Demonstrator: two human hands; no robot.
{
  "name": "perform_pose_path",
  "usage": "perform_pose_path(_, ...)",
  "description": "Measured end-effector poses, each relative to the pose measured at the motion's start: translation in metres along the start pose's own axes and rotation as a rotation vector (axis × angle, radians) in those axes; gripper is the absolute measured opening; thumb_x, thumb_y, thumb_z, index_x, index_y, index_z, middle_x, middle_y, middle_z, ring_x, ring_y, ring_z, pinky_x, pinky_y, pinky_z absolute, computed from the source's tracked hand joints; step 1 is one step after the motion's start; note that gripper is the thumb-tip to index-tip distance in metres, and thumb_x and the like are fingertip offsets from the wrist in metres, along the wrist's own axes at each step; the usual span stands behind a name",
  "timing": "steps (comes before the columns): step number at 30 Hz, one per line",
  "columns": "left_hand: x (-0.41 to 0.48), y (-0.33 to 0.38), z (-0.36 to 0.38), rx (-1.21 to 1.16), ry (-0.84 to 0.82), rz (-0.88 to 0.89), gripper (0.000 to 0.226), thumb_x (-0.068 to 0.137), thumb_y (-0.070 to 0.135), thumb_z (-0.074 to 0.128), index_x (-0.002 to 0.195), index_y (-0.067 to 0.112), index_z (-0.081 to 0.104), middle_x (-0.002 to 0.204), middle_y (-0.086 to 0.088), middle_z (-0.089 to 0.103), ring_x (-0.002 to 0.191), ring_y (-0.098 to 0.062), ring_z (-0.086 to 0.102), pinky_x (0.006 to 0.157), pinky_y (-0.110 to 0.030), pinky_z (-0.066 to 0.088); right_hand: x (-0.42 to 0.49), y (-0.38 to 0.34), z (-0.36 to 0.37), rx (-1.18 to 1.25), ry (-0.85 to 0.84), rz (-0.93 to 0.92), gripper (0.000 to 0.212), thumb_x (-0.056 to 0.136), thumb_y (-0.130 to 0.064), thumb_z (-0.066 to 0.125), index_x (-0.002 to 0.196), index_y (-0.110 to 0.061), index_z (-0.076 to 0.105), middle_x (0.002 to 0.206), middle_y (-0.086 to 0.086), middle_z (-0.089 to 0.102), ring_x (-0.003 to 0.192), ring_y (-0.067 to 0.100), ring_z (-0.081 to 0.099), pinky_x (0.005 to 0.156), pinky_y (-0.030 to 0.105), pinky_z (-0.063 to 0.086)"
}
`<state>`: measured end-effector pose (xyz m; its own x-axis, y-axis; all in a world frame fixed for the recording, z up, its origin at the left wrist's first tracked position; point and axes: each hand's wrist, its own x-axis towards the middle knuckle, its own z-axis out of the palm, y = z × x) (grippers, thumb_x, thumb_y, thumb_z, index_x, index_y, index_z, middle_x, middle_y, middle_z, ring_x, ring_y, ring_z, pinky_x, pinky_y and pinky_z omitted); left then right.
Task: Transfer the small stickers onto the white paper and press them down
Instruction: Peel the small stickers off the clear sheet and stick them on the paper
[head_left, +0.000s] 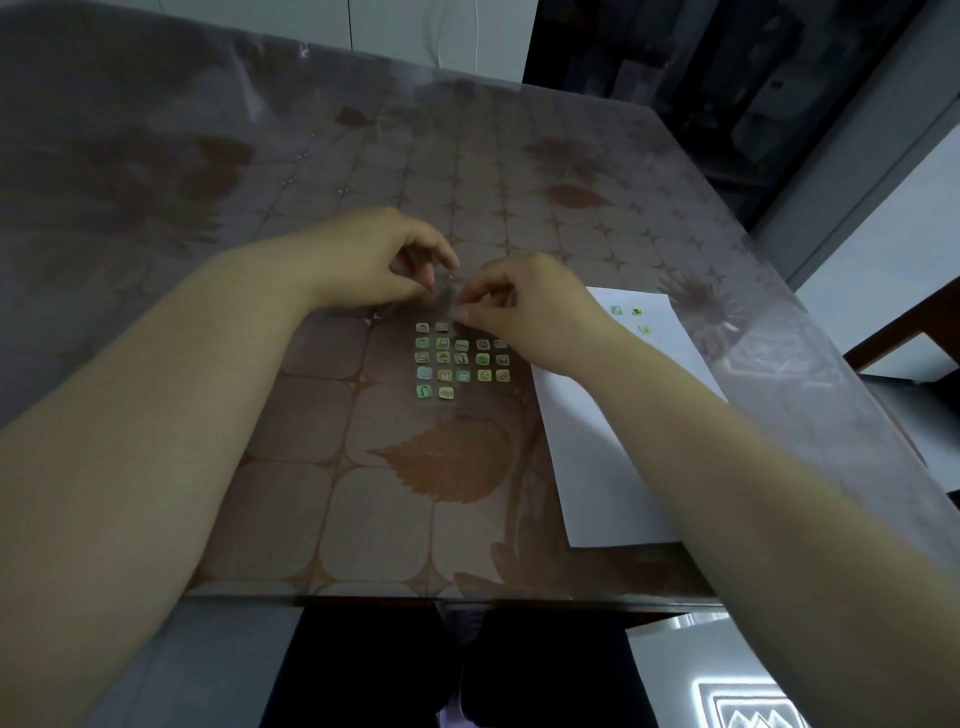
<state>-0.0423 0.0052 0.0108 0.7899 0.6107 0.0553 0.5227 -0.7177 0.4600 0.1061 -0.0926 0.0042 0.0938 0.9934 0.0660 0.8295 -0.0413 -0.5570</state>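
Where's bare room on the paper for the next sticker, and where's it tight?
The near half of the white paper, between the right forearm and the table edge, is bare. Its far end holds three stickers. Crowded: the sticker grid, where the left hand and right hand pinch at its far edge.

My feed is dim, with a cool grey cast. The counter (363, 156) has a glossy clear cover that returns a pale sheen along its far and right edges, washing out the pattern there. The white paper (597, 467) reads dull blue-grey. Shadows under the left hand (374, 260) and right hand (530, 306) are faint and soft. The fingers (470, 310) look slightly smeared, and the clear sticker sheet (441, 293) they pinch barely separates from the glare. The wide lens bows the counter's edges and swells both forearms. The top right falls nearly black.
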Motion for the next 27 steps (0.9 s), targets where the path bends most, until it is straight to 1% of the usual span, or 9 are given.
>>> perform_pose_path(5, 0.000, 0.001, 0.001, 0.020, -0.001, 0.004, 0.037, 0.076, 0.008, 0.064, 0.111, 0.019, 0.061, 0.091, 0.004, 0.065, 0.091, -0.016, 0.060, 0.079, -0.025, 0.041, 0.000, 0.002, 0.010, 0.066, 0.043, 0.000, 0.005, 0.077, -0.027, 0.070, 0.080, -0.022, 0.072, 0.063, -0.013, 0.053, 0.061, 0.001, 0.048, 0.058, 0.016, 0.037)
perform_pose_path(10, 0.001, 0.003, 0.002, 0.034, -0.006, 0.003, 0.037, 0.077, 0.011, 0.065, 0.112, 0.020, 0.060, 0.093, 0.004, 0.065, 0.092, -0.014, 0.059, 0.076, -0.021, 0.037, 0.001, 0.000, 0.016, 0.059, 0.060, -0.020, 0.006, 0.076, -0.025, 0.072, 0.079, -0.020, 0.074, 0.071, -0.004, 0.059, 0.068, 0.008, 0.051, 0.058, 0.020, 0.038)
perform_pose_path(15, 0.001, 0.003, 0.002, 0.055, -0.002, 0.018, 0.037, 0.077, 0.007, 0.063, 0.112, 0.019, 0.061, 0.094, 0.001, 0.066, 0.092, -0.014, 0.058, 0.080, -0.024, 0.040, 0.001, -0.004, 0.013, 0.040, -0.005, 0.008, 0.009, 0.082, -0.023, 0.066, 0.086, -0.016, 0.071, 0.066, -0.011, 0.048, 0.064, 0.006, 0.047, 0.058, 0.021, 0.037)
perform_pose_path(17, 0.001, 0.003, 0.002, 0.059, -0.002, 0.020, 0.037, 0.077, 0.007, 0.062, 0.112, 0.019, 0.061, 0.094, 0.001, 0.066, 0.092, -0.014, 0.059, 0.078, -0.023, 0.039, -0.002, -0.005, 0.015, 0.020, -0.001, -0.017, 0.011, 0.084, -0.023, 0.063, 0.089, -0.015, 0.069, 0.073, -0.008, 0.051, 0.073, 0.012, 0.052, 0.064, 0.026, 0.041)
perform_pose_path(19, 0.002, 0.003, 0.002, 0.060, -0.005, 0.016, 0.036, 0.077, 0.008, 0.063, 0.112, 0.019, 0.061, 0.095, 0.001, 0.067, 0.092, -0.014, 0.060, 0.077, -0.022, 0.037, -0.005, -0.007, 0.018, -0.060, 0.024, -0.074, 0.013, 0.086, -0.024, 0.060, 0.092, -0.014, 0.067, 0.092, 0.000, 0.054, 0.087, 0.019, 0.057, 0.079, 0.033, 0.046)
perform_pose_path(21, 0.001, 0.003, 0.002, 0.051, 0.001, 0.016, 0.034, 0.078, 0.010, 0.064, 0.111, 0.018, 0.061, 0.096, 0.000, 0.068, 0.091, -0.014, 0.060, 0.077, -0.022, 0.038, -0.008, -0.010, 0.012, -0.119, 0.058, -0.118, 0.014, 0.087, -0.024, 0.058, 0.095, -0.015, 0.065, 0.103, 0.006, 0.054, 0.093, 0.023, 0.058, 0.086, 0.037, 0.044)
perform_pose_path(22, 0.001, 0.003, 0.002, 0.049, 0.005, 0.015, 0.034, 0.078, 0.011, 0.065, 0.110, 0.018, 0.061, 0.096, 0.001, 0.068, 0.090, -0.013, 0.059, 0.076, -0.021, 0.037, -0.010, -0.011, 0.003, -0.121, 0.083, -0.124, 0.015, 0.087, -0.024, 0.058, 0.095, -0.014, 0.065, 0.100, 0.005, 0.053, 0.089, 0.021, 0.057, 0.084, 0.033, 0.044)
perform_pose_path(24, 0.001, 0.002, 0.002, 0.053, 0.005, 0.015, 0.034, 0.078, 0.012, 0.065, 0.110, 0.019, 0.061, 0.095, 0.003, 0.067, 0.088, -0.010, 0.057, 0.071, -0.015, 0.037, -0.014, -0.004, -0.023, -0.067, 0.110, -0.085, 0.014, 0.087, -0.023, 0.059, 0.092, -0.011, 0.067, 0.086, 0.002, 0.053, 0.074, 0.012, 0.051, 0.070, 0.024, 0.041)
perform_pose_path(27, 0.002, 0.000, 0.003, 0.055, -0.001, 0.014, 0.034, 0.078, 0.015, 0.066, 0.111, 0.022, 0.061, 0.093, 0.007, 0.065, 0.083, -0.004, 0.053, 0.065, -0.001, 0.030, -0.027, 0.023, -0.058, 0.014, 0.018, 0.088, 0.017, 0.084, -0.026, 0.064, 0.085, -0.010, 0.069, 0.071, 0.004, 0.057, 0.059, 0.010, 0.044, 0.048, 0.019, 0.034)
